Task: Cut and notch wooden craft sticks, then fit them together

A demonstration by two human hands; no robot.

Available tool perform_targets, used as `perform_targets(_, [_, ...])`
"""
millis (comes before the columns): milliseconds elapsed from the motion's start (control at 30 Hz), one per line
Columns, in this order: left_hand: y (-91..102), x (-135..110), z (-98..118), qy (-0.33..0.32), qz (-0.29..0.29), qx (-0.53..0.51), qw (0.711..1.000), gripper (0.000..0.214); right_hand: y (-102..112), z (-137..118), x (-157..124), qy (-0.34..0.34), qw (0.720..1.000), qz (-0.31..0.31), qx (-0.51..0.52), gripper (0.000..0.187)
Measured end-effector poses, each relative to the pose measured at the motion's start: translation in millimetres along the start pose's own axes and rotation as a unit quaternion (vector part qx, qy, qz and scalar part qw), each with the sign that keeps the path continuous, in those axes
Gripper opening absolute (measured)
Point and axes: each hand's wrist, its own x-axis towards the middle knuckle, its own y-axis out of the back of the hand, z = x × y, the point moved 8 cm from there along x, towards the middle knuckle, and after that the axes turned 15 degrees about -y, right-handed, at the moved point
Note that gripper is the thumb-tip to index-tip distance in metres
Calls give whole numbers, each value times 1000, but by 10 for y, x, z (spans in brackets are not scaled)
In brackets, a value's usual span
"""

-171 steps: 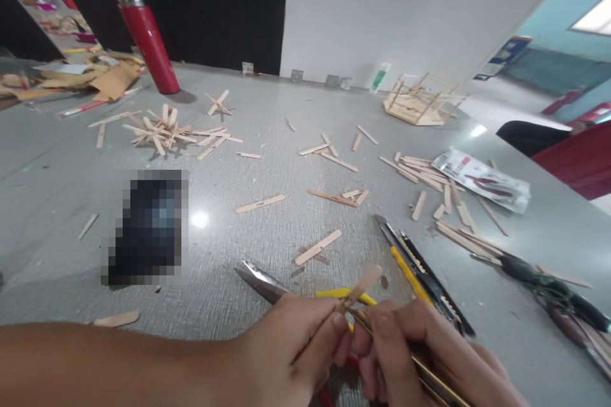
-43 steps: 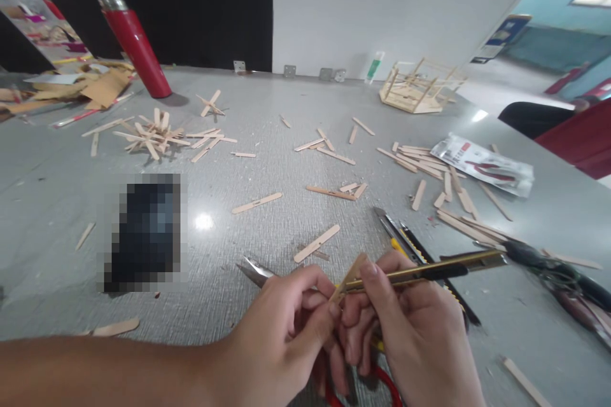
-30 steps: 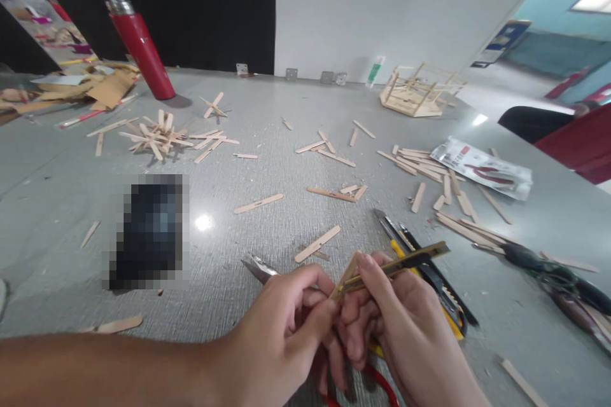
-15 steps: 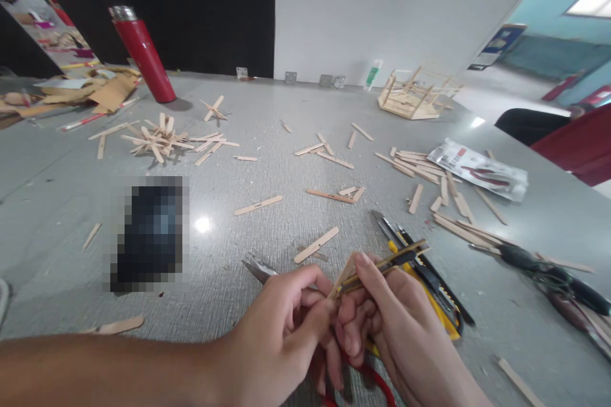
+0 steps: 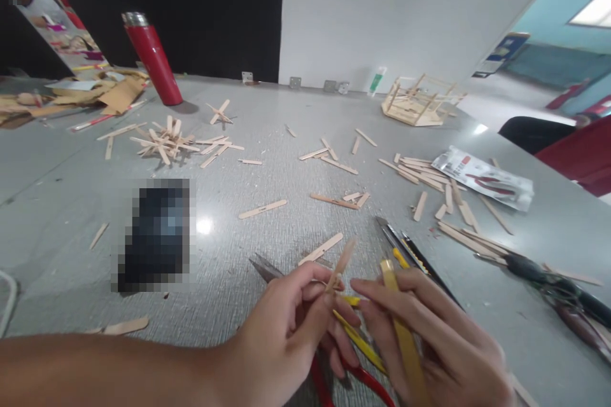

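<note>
Between thumb and fingers, my left hand (image 5: 296,324) pinches a short wooden craft stick (image 5: 344,257), which points up and away. My right hand (image 5: 439,331) is closed around a yellow utility knife (image 5: 403,331), held upright just right of the stick. Its fingertips are apart from the stick. Beneath both hands lie scissors with red handles (image 5: 367,383), their metal blades (image 5: 265,268) showing left of my left hand. Another cutter with a grey blade (image 5: 392,241) lies behind my right hand, partly hidden. A notched craft stick (image 5: 322,249) rests on the table just beyond.
Craft sticks (image 5: 167,143) form a pile at left, with more scattered about. A red bottle (image 5: 155,63) stands at the back. Pliers (image 5: 539,280) and a packaged tool (image 5: 484,178) lie right, a stick frame (image 5: 415,105) behind. A blurred dark object (image 5: 155,235) sits left.
My right hand has drawn away from the stick to the right, and the knife in it has swung from slanting across to upright. The stick in my left hand now shows more plainly.
</note>
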Motion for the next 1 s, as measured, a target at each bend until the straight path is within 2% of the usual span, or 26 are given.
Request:
perform_targets(100, [5,-19,-2,-12,-14,21,1000,31,-134,-80,-11,59,997,-50,-19,31])
perform_targets(300, [11,-40,-45,-12,-17,3,1000,26,-170,-36,-36,72,993,-92,-10,28])
perform_targets(400, [-3,-39,-66,-2,-28,13,1000,27,-246,61,-57,4,992,-122,38,22])
perform_targets(467, [-9,-36,-67,2,-28,16,999,29,-284,105,-53,-53,990,-110,75,23])
perform_targets(567, [-11,-26,-59,14,-6,-1,1000,36,-245,77,-18,-80,995,-41,45,23])
perform_targets(633, [4,-21,-60,27,20,-11,999,43,-151,41,20,-80,997,16,-12,19])
perform_targets(700, [26,-21,-55,30,42,-12,999,46,-57,78,61,-115,991,43,-50,20])
perform_targets(767, [54,-25,-24,15,44,20,999,42,-6,177,86,-177,983,27,-27,25])
perform_targets(833, [89,-34,52,-21,24,112,993,35,9,285,82,-243,969,0,46,29])
perform_targets(933, [73,-47,250,-121,-35,279,952,28,-31,395,48,-320,940,-41,114,29])
perform_targets(1000, [40,-54,365,-174,-55,323,929,30,-93,400,40,-337,927,-83,140,27])
